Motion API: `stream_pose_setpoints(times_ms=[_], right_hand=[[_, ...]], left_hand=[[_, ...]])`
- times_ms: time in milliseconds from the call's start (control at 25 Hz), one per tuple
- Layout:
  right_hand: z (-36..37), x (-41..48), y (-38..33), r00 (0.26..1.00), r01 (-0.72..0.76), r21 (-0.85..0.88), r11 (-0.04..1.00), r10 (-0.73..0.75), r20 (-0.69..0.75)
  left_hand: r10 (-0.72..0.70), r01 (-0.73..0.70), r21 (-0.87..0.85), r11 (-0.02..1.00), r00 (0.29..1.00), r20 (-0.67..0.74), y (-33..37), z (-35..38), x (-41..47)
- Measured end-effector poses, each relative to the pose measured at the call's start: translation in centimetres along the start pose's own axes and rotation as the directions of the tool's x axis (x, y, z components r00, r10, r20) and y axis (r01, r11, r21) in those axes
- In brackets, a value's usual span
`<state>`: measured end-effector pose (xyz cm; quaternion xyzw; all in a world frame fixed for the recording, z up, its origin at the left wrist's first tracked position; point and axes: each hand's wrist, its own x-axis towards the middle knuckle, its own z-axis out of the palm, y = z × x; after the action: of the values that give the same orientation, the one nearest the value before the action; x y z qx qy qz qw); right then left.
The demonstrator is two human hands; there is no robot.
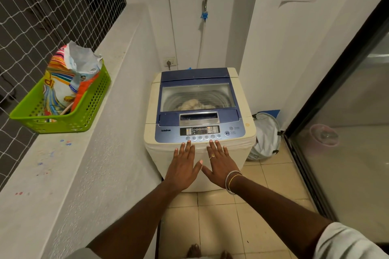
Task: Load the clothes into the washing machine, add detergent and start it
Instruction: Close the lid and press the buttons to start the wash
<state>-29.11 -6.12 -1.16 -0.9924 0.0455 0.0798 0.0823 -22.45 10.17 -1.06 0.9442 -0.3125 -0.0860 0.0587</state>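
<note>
- Both arms reach straight forward and down from the bottom of the view, bare forearms nearly parallel, and the hands meet at the front of the washing machine.
- The left hand lies flat, palm down, with fingers straight and slightly spread; it holds nothing. Its longest fingertip sits just below the row of round buttons on the control panel.
- The right hand is posed the same way, flat and splayed and holding nothing, with its fingertips at the panel's lower edge. It wears a ring on one finger and thin bangles at the wrist.
- The two thumbs angle inward and their tips nearly meet; I cannot tell whether any finger actually presses a button.
- The blue lid is closed, and pale clothes show in the drum through its clear window.
- The detergent bag stands open-topped in a green basket on the ledge to the left, well apart from the hands.
- A collapsed laundry hamper leans on the floor just beside the machine's right side.
</note>
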Motion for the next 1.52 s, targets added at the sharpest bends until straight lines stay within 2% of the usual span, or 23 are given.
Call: stream_pose_setpoints(times_ms=[240,520,760,1080,1360,1520], right_hand=[[-0.1,0.7,1.6,0.999,-0.034,0.016,0.999,0.033,0.036],[-0.8,3.0,5.6,0.977,-0.170,0.039,0.985,0.163,0.141],[-0.8,5.2,7.7,0.963,-0.160,0.022,0.987,0.151,0.225],[-0.3,6.0,7.8,0.964,-0.163,0.038,0.986,0.151,0.218],[-1.8,7.2,8.1,0.967,-0.123,-0.029,0.992,0.127,0.223],[-3.1,7.8,8.1,0.951,-0.216,0.055,0.975,0.198,0.237]], left_hand=[[0.007,-0.007,-0.015,1.000,1.000,-0.003,0.1,-0.2,1.2],[0.013,-0.013,-0.032,0.999,1.000,-0.014,-0.3,-0.2,2.2],[0.008,-0.008,-0.041,0.999,1.000,0.005,-0.7,0.2,2.7],[0.010,-0.009,-0.042,0.999,1.000,0.007,-0.8,0.9,3.5],[0.026,-0.025,-0.056,0.998,1.000,0.008,-0.1,0.9,4.3],[0.027,-0.026,-0.043,0.999,1.000,0.004,0.0,0.8,3.6]])
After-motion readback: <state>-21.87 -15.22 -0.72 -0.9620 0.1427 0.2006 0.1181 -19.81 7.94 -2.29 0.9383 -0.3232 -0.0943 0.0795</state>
